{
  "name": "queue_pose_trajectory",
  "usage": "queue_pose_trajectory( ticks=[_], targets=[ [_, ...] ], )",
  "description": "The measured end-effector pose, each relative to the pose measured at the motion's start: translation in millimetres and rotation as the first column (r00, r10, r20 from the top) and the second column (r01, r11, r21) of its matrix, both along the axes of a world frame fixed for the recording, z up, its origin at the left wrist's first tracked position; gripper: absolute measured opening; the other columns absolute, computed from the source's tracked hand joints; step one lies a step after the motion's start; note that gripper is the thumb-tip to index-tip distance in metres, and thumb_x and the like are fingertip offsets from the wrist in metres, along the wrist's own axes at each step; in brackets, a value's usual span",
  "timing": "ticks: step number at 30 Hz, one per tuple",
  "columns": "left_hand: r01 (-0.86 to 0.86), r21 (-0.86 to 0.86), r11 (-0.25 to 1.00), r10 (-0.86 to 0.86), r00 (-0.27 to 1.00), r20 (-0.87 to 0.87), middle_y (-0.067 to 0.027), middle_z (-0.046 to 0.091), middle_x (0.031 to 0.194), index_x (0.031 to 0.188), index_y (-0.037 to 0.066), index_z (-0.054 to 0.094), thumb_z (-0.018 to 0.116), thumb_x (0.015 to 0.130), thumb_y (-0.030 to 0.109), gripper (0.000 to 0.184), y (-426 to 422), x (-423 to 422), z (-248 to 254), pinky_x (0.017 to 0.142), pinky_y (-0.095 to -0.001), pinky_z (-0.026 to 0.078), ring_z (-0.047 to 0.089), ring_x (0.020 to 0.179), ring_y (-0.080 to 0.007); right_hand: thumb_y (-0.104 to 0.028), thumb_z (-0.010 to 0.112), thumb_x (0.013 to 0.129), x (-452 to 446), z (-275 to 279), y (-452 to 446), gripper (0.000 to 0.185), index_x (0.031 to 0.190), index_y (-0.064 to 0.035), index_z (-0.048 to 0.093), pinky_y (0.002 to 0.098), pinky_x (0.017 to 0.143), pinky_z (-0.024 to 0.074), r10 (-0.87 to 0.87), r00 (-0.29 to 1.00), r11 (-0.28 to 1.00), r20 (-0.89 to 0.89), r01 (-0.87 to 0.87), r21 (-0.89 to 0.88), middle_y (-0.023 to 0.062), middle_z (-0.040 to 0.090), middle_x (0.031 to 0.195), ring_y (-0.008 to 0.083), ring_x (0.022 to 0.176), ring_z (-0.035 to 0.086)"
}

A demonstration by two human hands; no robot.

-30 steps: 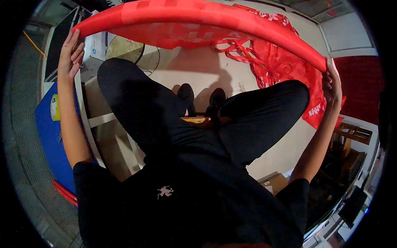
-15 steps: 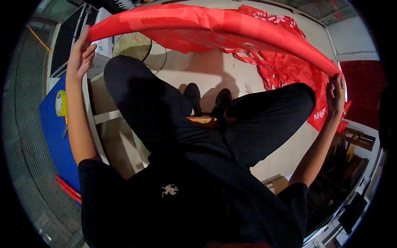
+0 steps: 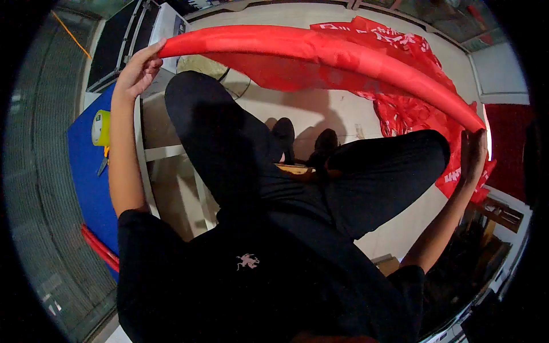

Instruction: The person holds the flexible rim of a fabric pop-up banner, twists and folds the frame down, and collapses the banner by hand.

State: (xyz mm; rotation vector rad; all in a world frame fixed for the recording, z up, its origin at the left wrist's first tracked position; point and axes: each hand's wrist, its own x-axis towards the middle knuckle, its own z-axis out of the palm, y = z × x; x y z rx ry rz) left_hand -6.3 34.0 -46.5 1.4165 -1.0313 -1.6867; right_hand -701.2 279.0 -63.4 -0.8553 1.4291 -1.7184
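A long red fabric banner [image 3: 354,54] with a smooth, tube-like upper edge bows across the view above my knees. My left hand [image 3: 139,73] pinches its left end between thumb and fingers. At the other end, my right hand [image 3: 473,153] is closed on the tip, its fingers partly in shadow. Below the edge a looser sheet of the same red cloth hangs down. On the right, more of it lies bunched on the floor, with white printed characters showing and folds hiding part of them.
On the blue surface [image 3: 91,177] at left are a yellow-green tape roll [image 3: 101,128], scissors [image 3: 103,162] with yellow handles, and red rods [image 3: 100,247]. A black case [image 3: 117,48] and a white box [image 3: 167,28] stand at the far left. A cardboard box [image 3: 389,265] sits lower right.
The banner's edge and my right hand have come lower in the view, nearer my body. My hands are slightly closer together, and the whole view has shifted a little.
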Motion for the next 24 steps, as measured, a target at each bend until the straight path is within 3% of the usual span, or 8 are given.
queue_pose_trajectory(
  ticks=[8, 11, 12, 15, 19, 20, 23, 24],
  targets=[
    [-0.171, -0.148, 0.974, 0.170, 0.985, -0.022, 0.0071, 0.045, 0.057, 0.093, 0.008, 0.056, 0.064, 0.084, 0.024, 0.020, 10, -23, -5, 0.035, -0.0113, 0.028, 0.037, 0.042, 0.0021, -0.020, 0.056, 0.089, -43, -24, 7, 0.049, 0.133, -0.0039, 0.040, 0.0222, 0.071, 0.0437, 0.090, 0.934, 0.970, -0.346, -0.004, 0.241, 0.0034, 0.053, 0.120, 0.0131, 0.083, 0.050],
    [-0.169, -0.052, 0.984, 0.164, 0.982, -0.089, 0.0055, 0.049, 0.062, 0.095, 0.008, 0.057, 0.064, 0.084, 0.021, 0.019, -2, -4, -24, 0.037, -0.0113, 0.031, 0.042, 0.045, 0.0014, -0.020, 0.056, 0.089, -35, -25, 3, 0.045, 0.130, -0.0049, 0.043, 0.0226, 0.069, 0.0436, -0.086, 0.995, 0.966, -0.045, 0.094, 0.242, 0.0042, 0.054, 0.118, 0.0128, 0.084, 0.053],
    [-0.150, 0.002, 0.989, 0.148, 0.973, -0.177, 0.0045, 0.051, 0.066, 0.096, 0.007, 0.058, 0.064, 0.084, 0.019, 0.018, -2, -3, -26, 0.037, -0.0113, 0.033, 0.043, 0.046, 0.0006, -0.022, 0.056, 0.090, -33, -30, 4, 0.044, 0.129, -0.0052, 0.045, 0.0234, 0.069, 0.0436, -0.054, 0.654, 0.991, -0.755, 0.125, 0.037, 0.0036, 0.054, 0.116, 0.0119, 0.087, 0.054],
    [-0.175, -0.135, 0.975, 0.153, 0.976, -0.155, 0.0019, 0.055, 0.074, 0.100, 0.006, 0.059, 0.063, 0.085, 0.017, 0.018, 3, -5, -31, 0.041, -0.0109, 0.038, 0.048, 0.050, -0.0023, -0.019, 0.060, 0.087, -37, -31, 15, 0.045, 0.128, -0.0069, 0.046, 0.0292, 0.078, 0.0464, 0.003, 0.051, 0.993, -0.999, 0.119, 0.009, 0.0077, 0.054, 0.119, 0.0186, 0.103, 0.055],
    [-0.289, -0.161, 0.944, 0.266, 0.952, -0.151, -0.0027, 0.061, 0.090, 0.105, 0.006, 0.059, 0.060, 0.087, 0.016, 0.021, 14, -21, -20, 0.051, -0.0112, 0.048, 0.058, 0.060, -0.0065, -0.010, 0.064, 0.082, -38, -27, 18, 0.052, 0.130, -0.0079, 0.043, 0.0347, 0.088, 0.0452, -0.055, 0.749, 0.985, -0.660, 0.148, 0.085, 0.0150, 0.052, 0.121, 0.0241, 0.111, 0.052],
    [-0.292, -0.163, 0.942, 0.269, 0.951, -0.150, -0.0027, 0.061, 0.090, 0.105, 0.006, 0.059, 0.060, 0.087, 0.016, 0.021, 14, -19, -22, 0.051, -0.0112, 0.048, 0.058, 0.060, -0.0065, 0.001, 0.062, 0.079, -39, -24, 21, 0.055, 0.130, -0.0049, 0.041, 0.0318, 0.079, 0.0469, -0.078, 0.388, 0.989, -0.918, 0.150, -0.020, 0.0158, 0.051, 0.121, 0.0222, 0.099, 0.053],
    [-0.236, -0.223, 0.946, 0.176, 0.950, -0.258, -0.0039, 0.063, 0.089, 0.105, 0.005, 0.059, 0.059, 0.087, 0.015, 0.021, 7, -12, -30, 0.050, -0.0118, 0.049, 0.059, 0.059, -0.0069, 0.002, 0.062, 0.080, -29, -19, 17, 0.050, 0.126, -0.0019, 0.042, 0.0292, 0.075, 0.0462, -0.114, 0.089, 0.982, -0.989, 0.161, -0.099, 0.0111, 0.053, 0.111, 0.0167, 0.085, 0.052],
    [-0.205, -0.200, 0.958, 0.143, 0.948, -0.286, -0.0044, 0.062, 0.089, 0.102, 0.003, 0.059, 0.061, 0.086, 0.014, 0.019, 5, -10, -31, 0.053, -0.0124, 0.050, 0.060, 0.062, -0.0072, -0.009, 0.061, 0.084, -12, -4, 12, 0.044, 0.124, -0.0023, 0.045, 0.0284, 0.077, 0.0442, -0.181, 0.722, 0.974, -0.668, 0.227, -0.018, 0.0080, 0.052, 0.104, 0.0145, 0.083, 0.049]
  ],
)
